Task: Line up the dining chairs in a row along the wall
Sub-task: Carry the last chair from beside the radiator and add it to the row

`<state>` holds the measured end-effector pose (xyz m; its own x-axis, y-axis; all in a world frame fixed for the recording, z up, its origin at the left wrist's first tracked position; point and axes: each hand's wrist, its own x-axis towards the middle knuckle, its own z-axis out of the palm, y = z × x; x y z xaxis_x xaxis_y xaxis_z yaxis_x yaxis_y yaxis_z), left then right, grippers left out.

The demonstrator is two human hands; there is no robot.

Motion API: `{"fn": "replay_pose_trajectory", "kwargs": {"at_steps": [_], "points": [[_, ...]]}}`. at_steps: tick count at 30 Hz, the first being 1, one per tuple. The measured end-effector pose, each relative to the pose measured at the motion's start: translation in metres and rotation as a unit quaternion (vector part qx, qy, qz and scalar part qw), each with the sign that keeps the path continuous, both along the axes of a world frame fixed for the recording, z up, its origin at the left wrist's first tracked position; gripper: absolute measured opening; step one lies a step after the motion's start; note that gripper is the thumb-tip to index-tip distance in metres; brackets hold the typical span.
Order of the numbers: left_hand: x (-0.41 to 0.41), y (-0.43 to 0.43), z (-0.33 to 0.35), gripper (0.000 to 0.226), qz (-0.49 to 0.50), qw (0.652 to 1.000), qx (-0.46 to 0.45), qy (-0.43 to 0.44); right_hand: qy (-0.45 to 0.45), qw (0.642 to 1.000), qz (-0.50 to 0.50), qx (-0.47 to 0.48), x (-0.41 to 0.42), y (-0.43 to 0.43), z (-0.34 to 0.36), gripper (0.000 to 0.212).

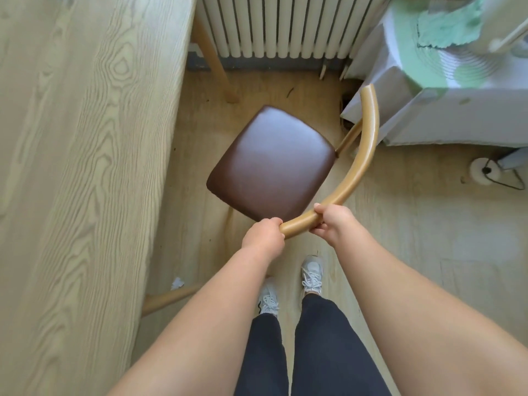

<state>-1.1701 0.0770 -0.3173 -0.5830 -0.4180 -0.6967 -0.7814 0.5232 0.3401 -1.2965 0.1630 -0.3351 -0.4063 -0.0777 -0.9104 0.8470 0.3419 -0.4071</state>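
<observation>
The chair (pixel 271 164), between worktop (pixel 85 167) and radiator (pixel 280 24), is gripped by its curved backrest (pixel 363 155), left hand (pixel 264 232) and right hand (pixel 333 221) both clamped there. It is best swung squarely, clearing the worktop leg (pixel 217 64).

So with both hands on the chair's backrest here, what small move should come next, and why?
Probably swing the chair so its seat squares to the radiator. Both hands, left and right, grip the curved backrest, and the seat sits skewed, near the white box.
</observation>
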Motion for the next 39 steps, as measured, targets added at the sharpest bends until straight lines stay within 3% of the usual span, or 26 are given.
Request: {"fn": "replay_pose_trajectory", "kwargs": {"at_steps": [7, 16, 32, 34, 37, 39], "points": [[0.058, 0.062, -0.001, 0.03, -0.007, 1.0, -0.006, 0.016, -0.012, 1.0, -0.027, -0.002, 0.059, 0.067, 0.001, 0.033], [0.121, 0.134, -0.001, 0.033, 0.011, 1.0, -0.026, 0.006, -0.014, 0.999, -0.028, -0.029, 0.123, 0.137, -0.008, 0.035], [0.329, 0.233, 0.002, 0.027, -0.063, 0.997, -0.024, 0.032, -0.013, 0.994, -0.111, -0.017, 0.35, 0.256, -0.016, 0.045], [0.364, 0.241, 0.004, 0.025, -0.079, 0.996, -0.025, 0.023, -0.03, 0.991, -0.127, -0.02, 0.39, 0.27, -0.013, 0.042], [0.41, 0.251, 0.005, 0.03, -0.08, 0.997, -0.022, 0.007, -0.065, 0.99, -0.122, -0.028, 0.443, 0.29, -0.008, 0.018], [0.439, 0.263, 0.005, 0.035, -0.069, 0.997, -0.028, -0.011, -0.09, 0.99, -0.108, -0.022, 0.471, 0.305, -0.006, 0.017]]}}
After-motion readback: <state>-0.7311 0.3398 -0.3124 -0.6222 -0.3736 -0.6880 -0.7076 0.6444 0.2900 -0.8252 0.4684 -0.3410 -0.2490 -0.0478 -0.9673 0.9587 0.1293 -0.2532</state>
